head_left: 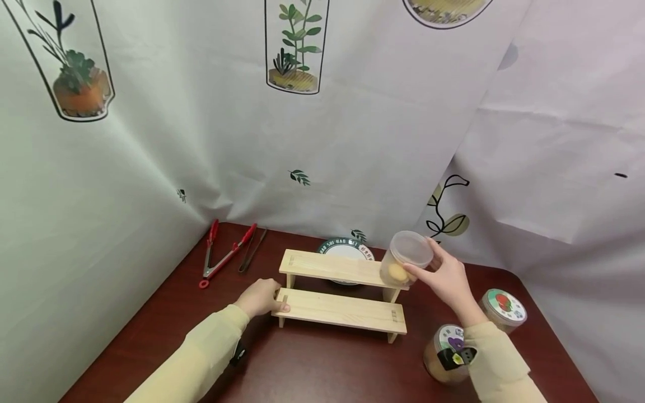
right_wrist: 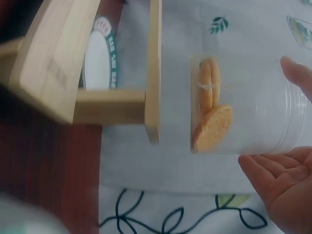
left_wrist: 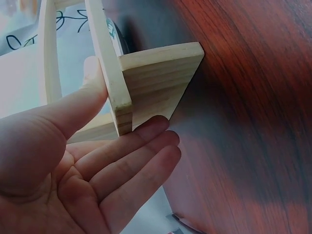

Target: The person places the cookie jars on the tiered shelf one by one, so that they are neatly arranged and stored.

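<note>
A two-tier pale wooden shelf (head_left: 337, 309) stands on the table. My left hand (head_left: 258, 298) grips the left end of its lower tier, the thumb on the top face and the fingers against the underside and end. Over the right end of the upper tier, my right hand (head_left: 445, 277) holds a clear lidded plastic jar (head_left: 409, 252), tilted, with thumb and fingers on opposite sides near the lid. In the right wrist view a few round cookies (right_wrist: 213, 129) lie at the jar's bottom, and a gap shows between jar and shelf.
Red-handled tongs (head_left: 221, 262) and slim metal tongs (head_left: 245, 265) lie at the back left. A green-rimmed plate (head_left: 345, 249) is partly hidden behind the shelf. Two labelled jars stand at the right, one with a purple label (head_left: 453, 337), the other with a tomato label (head_left: 505, 305).
</note>
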### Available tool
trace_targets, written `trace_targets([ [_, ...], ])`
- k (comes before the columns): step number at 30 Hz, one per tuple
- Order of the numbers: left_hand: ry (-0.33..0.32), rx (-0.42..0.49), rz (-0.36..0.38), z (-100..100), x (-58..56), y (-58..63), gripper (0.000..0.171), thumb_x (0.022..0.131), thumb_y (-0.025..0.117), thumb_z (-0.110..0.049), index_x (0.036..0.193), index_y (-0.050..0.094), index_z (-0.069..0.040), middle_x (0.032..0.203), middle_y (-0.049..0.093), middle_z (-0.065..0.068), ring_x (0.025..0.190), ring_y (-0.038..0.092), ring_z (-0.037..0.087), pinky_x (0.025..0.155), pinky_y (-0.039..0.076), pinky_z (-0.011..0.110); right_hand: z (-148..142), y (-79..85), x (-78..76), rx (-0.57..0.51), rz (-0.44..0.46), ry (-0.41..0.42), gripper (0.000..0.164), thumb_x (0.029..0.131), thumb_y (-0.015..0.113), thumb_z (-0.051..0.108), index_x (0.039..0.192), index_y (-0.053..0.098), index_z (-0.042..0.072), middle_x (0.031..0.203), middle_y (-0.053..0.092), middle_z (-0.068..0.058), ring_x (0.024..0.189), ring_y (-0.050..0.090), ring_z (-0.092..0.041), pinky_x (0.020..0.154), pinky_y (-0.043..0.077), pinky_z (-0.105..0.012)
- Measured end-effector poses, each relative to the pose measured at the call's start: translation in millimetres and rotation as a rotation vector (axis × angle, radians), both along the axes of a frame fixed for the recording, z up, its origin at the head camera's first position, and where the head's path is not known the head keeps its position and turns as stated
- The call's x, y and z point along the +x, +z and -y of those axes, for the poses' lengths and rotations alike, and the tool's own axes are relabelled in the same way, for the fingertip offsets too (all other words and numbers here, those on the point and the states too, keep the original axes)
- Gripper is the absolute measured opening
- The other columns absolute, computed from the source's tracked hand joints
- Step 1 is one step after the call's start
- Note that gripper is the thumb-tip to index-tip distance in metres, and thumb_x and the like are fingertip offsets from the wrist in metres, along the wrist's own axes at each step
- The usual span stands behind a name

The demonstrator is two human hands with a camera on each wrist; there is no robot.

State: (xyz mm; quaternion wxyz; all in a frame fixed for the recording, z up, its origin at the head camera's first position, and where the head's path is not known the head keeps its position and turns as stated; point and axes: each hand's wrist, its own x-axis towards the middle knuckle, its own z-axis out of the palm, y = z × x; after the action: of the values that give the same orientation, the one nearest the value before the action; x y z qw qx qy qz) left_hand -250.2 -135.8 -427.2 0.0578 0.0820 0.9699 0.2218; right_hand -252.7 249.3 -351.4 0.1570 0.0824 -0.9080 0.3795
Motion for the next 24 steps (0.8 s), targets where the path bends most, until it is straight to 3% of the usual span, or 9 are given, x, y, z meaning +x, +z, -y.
trace_targets([
  [5, 0.0, -0.002, 0.003, 0, 0.6, -1.3, 0.04, 0.071, 0.083, -0.03, 0.092, 0.067, 0.0, 0.07, 0.058, 0.002, 0.064, 0.047, 0.016, 0.061, 0.039, 0.03, 16, -5.2, -4.7, -0.041, 0.027, 0.034, 0.092, 0.074, 0.08, 0.041, 0.144, 0.035, 0.002, 0.137, 0.047, -0.025, 0.118, 0.054, -0.034, 0.089, 0.046, -0.045],
  [24, -0.008, 0.009, -0.018, 1, -0.6, -4.2, 0.037, 0.071, 0.083, -0.03, 0.088, 0.067, -0.002, 0.068, 0.055, 0.0, 0.062, 0.046, 0.015, 0.06, 0.039, 0.03, 85, -9.1, -27.4, -0.104, 0.068, 0.115, 0.095, 0.07, 0.082, 0.046, 0.145, 0.037, 0.008, 0.139, 0.046, -0.021, 0.119, 0.054, -0.031, 0.095, 0.045, -0.043],
])
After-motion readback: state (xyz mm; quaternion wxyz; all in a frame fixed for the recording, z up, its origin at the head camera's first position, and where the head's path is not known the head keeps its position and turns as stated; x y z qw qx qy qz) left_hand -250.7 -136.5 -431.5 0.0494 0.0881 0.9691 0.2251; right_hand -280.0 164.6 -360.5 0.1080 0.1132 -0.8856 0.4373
